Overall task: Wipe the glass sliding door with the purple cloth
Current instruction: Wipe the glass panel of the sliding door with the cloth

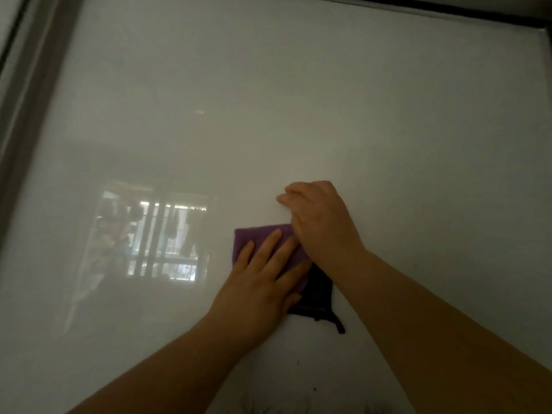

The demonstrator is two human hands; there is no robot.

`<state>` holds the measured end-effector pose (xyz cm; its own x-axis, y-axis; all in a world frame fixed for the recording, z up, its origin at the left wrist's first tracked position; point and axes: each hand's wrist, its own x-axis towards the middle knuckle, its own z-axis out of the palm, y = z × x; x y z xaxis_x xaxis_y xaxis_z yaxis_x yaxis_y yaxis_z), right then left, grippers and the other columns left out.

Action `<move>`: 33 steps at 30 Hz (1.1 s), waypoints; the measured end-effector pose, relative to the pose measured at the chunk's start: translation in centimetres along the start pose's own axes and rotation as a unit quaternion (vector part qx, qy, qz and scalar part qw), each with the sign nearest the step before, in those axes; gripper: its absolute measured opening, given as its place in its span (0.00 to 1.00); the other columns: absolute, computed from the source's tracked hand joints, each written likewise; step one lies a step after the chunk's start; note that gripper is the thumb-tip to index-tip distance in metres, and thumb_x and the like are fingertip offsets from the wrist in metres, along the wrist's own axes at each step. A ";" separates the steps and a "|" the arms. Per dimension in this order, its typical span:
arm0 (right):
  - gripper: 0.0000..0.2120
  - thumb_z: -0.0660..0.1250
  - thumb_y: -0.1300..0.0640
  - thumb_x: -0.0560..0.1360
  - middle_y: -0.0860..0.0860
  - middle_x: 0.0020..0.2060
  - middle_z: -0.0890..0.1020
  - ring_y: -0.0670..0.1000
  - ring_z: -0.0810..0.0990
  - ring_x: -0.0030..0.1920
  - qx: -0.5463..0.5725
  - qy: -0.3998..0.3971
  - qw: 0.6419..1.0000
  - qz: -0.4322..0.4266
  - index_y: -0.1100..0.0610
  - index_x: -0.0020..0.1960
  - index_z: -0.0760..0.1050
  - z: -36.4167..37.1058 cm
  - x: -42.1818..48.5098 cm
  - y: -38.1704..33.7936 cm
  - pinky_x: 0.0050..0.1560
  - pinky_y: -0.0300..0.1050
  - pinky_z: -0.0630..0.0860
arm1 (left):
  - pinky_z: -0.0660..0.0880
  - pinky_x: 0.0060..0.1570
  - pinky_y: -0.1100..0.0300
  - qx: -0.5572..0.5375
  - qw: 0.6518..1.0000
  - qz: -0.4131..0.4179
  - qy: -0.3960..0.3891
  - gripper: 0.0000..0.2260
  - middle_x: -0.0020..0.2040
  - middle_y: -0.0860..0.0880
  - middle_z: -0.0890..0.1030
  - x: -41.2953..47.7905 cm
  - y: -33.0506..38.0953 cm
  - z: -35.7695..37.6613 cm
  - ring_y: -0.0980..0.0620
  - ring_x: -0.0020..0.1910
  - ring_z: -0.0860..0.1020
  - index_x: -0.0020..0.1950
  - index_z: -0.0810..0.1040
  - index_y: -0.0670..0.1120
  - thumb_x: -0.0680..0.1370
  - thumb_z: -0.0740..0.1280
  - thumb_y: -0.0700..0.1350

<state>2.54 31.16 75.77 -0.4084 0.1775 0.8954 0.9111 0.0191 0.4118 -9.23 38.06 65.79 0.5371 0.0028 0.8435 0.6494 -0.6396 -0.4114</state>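
The left hand (263, 282) presses the purple cloth (252, 238) flat-fingered against the glass sliding door (268, 115), while the right hand's (321, 225) grip is unclear; uneven pressure could leave streaks.

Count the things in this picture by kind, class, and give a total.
Hands: 2 (left hand, right hand)
Purple cloth: 1
Glass sliding door: 1
Black shape by the cloth, unclear what: 1
Total: 5

Head camera faces the glass sliding door (268, 115) closely; tilted downward.
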 end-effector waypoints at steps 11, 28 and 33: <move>0.25 0.50 0.57 0.70 0.62 0.56 0.80 0.64 0.78 0.55 0.037 -0.031 0.999 -0.020 0.65 0.58 0.77 0.8 3.4 -3.8 0.59 0.54 0.72 | 0.60 0.64 0.41 0.008 0.999 -0.005 0.033 0.24 0.74 0.45 0.60 4.0 -9.1 -3.0 0.43 0.73 0.54 0.69 0.67 0.51 0.76 0.51 0.57; 0.20 0.59 0.67 0.70 0.57 0.63 0.74 0.62 0.68 0.64 -0.057 0.087 0.987 0.123 0.58 0.59 0.76 -1.8 3.5 3.1 0.61 0.58 0.67 | 0.55 0.67 0.37 0.028 0.997 0.065 -0.028 0.22 0.75 0.47 0.58 -3.3 -4.4 -0.3 0.42 0.73 0.53 0.71 0.60 0.57 0.76 0.54 0.55; 0.20 0.60 0.69 0.71 0.57 0.63 0.74 0.62 0.69 0.64 -0.024 0.078 0.993 0.091 0.57 0.60 0.76 0.1 5.4 0.7 0.61 0.61 0.67 | 0.60 0.64 0.39 0.033 0.999 -0.026 -0.028 0.22 0.74 0.47 0.61 -5.8 -8.8 -2.1 0.43 0.73 0.57 0.70 0.63 0.57 0.76 0.52 0.57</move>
<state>0.94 32.18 80.88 -0.2442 0.0201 0.9695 0.9684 -0.0463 0.2449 -19.17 42.09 65.26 0.5301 0.0783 0.8443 0.7099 -0.5856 -0.3914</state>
